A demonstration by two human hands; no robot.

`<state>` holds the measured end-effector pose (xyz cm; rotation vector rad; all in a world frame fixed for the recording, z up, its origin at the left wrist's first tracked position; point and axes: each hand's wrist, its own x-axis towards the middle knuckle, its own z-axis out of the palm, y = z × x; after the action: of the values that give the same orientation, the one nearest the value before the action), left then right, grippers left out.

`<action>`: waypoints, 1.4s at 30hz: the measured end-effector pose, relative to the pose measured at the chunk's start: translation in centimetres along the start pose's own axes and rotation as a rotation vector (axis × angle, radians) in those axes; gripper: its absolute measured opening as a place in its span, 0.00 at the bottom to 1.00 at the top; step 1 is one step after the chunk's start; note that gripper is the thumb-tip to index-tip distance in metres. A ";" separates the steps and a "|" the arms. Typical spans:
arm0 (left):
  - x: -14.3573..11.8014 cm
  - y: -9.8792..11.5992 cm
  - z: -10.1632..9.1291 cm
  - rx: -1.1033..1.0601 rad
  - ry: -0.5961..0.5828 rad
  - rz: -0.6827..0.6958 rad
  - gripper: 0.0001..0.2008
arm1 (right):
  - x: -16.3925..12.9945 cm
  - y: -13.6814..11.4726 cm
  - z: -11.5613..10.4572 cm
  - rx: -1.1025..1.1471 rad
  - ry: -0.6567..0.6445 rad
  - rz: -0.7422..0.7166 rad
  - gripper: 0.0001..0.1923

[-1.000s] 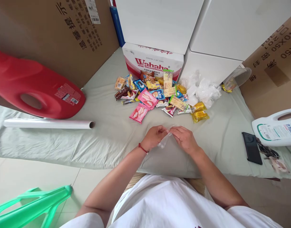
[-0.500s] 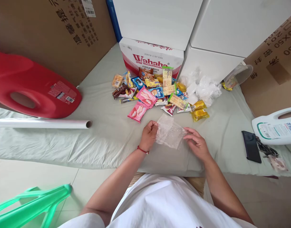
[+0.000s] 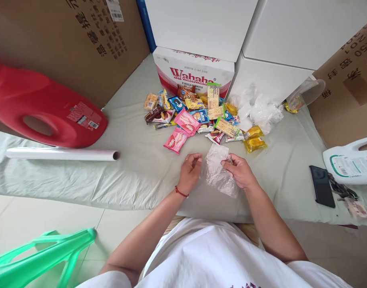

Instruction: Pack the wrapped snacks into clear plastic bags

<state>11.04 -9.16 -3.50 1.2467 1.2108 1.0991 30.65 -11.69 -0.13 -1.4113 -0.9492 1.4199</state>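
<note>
Pale green sheeting (image 3: 135,176) covers the low surface in front of the seated person, wrinkled along its near edge. Over it, just ahead of the white shirt, the right hand (image 3: 239,172) pinches a clear plastic bag (image 3: 218,170) between thumb and fingers, closed on its upper right edge. That bag is thin and see-through, crumpled, faintly glossy where the light catches its creases, and it hangs slack from the grip with its lower corner drooping toward the sheet. Nothing can be made out inside it. Beside it, the left hand (image 3: 190,171), a red cord at the wrist, holds nothing: fingers loosely curled, tips just short of the bag's left edge, apart from it.

Beyond the hands lies a heap of small snack packets (image 3: 198,116), pink, blue, yellow and brown wrappers, with a bunch of crumpled clear bags (image 3: 258,110) on its right side. Behind the heap stands a Wahaha carton (image 3: 195,70). Off to the left a red jug (image 3: 48,108) lies on its side above a white roll (image 3: 62,154); at far right, a black phone (image 3: 322,186) rests near a white jug (image 3: 350,162).
</note>
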 end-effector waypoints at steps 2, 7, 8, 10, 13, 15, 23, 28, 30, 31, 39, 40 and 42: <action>0.2 0.9 0.0 0.024 0.063 0.063 0.15 | -0.3 -0.2 0.2 -0.081 -0.015 -0.060 0.20; 0.9 2.5 1.3 -0.149 -0.028 0.025 0.17 | -1.3 -1.1 0.7 -0.274 -0.106 -0.107 0.17; 1.1 2.5 1.6 -0.199 -0.042 0.008 0.17 | -1.5 -1.3 0.8 -0.295 -0.109 -0.108 0.17; 1.3 2.2 2.0 -0.274 -0.037 -0.006 0.15 | -1.8 -1.6 0.9 -0.280 -0.107 -0.089 0.18; 1.3 1.6 2.2 -0.377 -0.024 -0.015 0.14 | -2.2 -1.8 0.8 -0.098 -0.116 0.021 0.22; 1.2 1.3 2.2 -0.509 -0.051 -0.060 0.15 | -2.3 -1.9 0.6 0.044 -0.090 0.090 0.25; 0.9 1.3 1.5 -0.807 -0.179 -0.285 0.16 | -2.4 -1.7 0.7 0.131 -0.055 0.103 0.24; 1.2 0.8 1.2 -0.639 -0.117 -0.266 0.17 | -2.6 -1.2 0.7 -0.167 0.016 -0.212 0.19; 0.8 0.9 1.2 -0.449 0.054 -0.206 0.17 | -2.9 -1.2 0.8 -0.416 0.144 -0.433 0.16; 0.5 1.1 1.2 -0.384 0.092 -0.177 0.17 | -3.1 -1.2 0.9 -0.524 0.197 -0.520 0.14; -1.4 2.6 3.3 -0.449 -0.119 -0.121 0.20 | -4.0 -1.2 2.3 -0.557 0.118 -0.572 0.11; -1.3 2.5 3.4 -0.509 -0.094 -0.142 0.20 | -4.0 -1.3 2.1 -0.485 0.144 -0.493 0.12; -1.0 2.4 3.1 -0.628 -0.089 -0.196 0.17 | -4.1 -1.6 1.3 -0.310 0.192 -0.303 0.16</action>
<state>14.15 -10.25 -1.22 0.6717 0.8045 1.1421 29.31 -14.96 2.77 -1.5186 -1.2354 0.9247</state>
